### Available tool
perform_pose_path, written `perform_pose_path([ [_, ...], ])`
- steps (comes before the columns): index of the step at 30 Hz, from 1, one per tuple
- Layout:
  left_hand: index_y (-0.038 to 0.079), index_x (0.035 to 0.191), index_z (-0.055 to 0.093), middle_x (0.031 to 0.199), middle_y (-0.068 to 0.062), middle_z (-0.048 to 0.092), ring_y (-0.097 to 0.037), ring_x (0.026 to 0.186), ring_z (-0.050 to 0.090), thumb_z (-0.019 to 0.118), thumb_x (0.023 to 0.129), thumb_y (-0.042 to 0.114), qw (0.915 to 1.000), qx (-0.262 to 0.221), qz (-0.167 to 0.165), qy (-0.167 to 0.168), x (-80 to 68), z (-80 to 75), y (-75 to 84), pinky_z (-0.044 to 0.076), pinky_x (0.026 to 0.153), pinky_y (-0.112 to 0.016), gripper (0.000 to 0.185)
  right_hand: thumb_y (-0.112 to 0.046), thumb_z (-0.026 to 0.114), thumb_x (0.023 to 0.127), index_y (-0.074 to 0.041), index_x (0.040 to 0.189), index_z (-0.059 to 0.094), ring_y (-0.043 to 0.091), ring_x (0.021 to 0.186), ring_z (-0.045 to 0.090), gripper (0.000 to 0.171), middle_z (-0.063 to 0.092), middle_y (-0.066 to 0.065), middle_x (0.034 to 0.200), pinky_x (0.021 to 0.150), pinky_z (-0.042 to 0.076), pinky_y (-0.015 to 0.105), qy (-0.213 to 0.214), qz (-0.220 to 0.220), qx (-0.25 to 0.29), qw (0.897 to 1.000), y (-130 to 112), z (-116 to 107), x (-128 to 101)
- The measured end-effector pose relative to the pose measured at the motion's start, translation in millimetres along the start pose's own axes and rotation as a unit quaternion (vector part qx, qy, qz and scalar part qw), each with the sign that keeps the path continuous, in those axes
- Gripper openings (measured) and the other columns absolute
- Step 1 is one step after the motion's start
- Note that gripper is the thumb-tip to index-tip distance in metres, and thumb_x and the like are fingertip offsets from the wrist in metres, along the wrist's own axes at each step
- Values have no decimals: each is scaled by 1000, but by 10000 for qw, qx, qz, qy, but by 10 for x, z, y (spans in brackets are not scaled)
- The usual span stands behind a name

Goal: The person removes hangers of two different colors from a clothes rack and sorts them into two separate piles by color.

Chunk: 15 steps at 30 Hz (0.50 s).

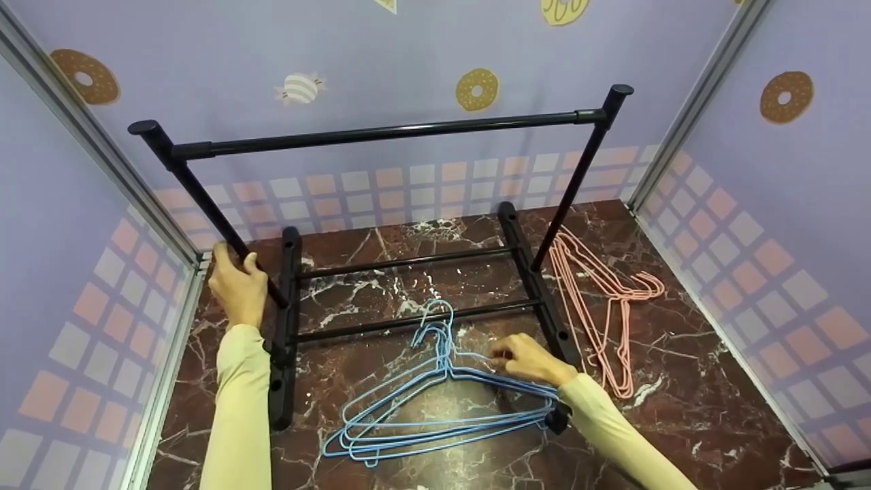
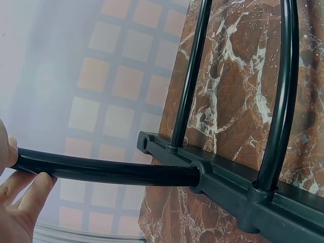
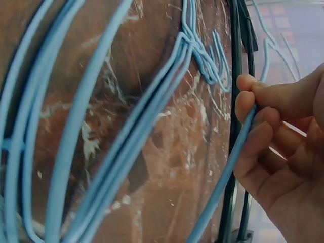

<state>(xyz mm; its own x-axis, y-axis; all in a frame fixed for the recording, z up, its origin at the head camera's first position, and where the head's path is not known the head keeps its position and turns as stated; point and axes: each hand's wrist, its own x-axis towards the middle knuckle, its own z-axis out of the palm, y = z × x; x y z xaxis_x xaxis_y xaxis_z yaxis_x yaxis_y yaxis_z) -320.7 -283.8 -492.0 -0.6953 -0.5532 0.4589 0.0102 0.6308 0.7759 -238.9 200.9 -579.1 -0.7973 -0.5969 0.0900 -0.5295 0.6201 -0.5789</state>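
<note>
A black clothes rack stands on a red-brown marble floor. My left hand grips its left upright post just above the base foot. Several blue wire hangers lie in a pile on the floor at the rack's front. My right hand pinches the shoulder wire of one blue hanger between thumb and fingers, lifting it off the pile.
Several pink wire hangers lie on the floor right of the rack's right foot. Lilac walls with doughnut prints and metal corner posts close in the space on three sides.
</note>
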Motion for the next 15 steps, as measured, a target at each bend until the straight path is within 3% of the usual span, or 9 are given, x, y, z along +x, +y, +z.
perform_pose_path([
  [4, 3, 125, 54, 113, -29, 69, -56, 114, 59, 65, 96, 15, 10000, 36, -36, -28, 4, -7, 2, 43, 95, -63, 34, -7, 68, 86, -7, 81, 72, 3, 64, 48, 7, 66, -1, 70, 61, 41, 23, -251, -94, 11, 9996, 26, 57, -18],
  [8, 3, 125, 54, 114, -29, 69, -56, 115, 59, 65, 95, 14, 10000, 25, -59, -15, -3, -11, 1, 43, 96, -62, 33, -9, 68, 85, -10, 71, 63, 3, 58, 41, 15, 53, -6, 63, 57, 34, 22, -391, -168, -123, 9990, 47, 118, -24],
  [15, 4, 124, 54, 113, -28, 69, -54, 115, 60, 65, 96, 15, 10000, 35, -76, -54, -4, -6, 4, 43, 97, -61, 32, 1, 67, 77, -9, 70, 68, 1, 56, 39, 12, 56, -8, 60, 54, 33, 19, -112, -145, -279, 9994, 77, 234, -65],
])
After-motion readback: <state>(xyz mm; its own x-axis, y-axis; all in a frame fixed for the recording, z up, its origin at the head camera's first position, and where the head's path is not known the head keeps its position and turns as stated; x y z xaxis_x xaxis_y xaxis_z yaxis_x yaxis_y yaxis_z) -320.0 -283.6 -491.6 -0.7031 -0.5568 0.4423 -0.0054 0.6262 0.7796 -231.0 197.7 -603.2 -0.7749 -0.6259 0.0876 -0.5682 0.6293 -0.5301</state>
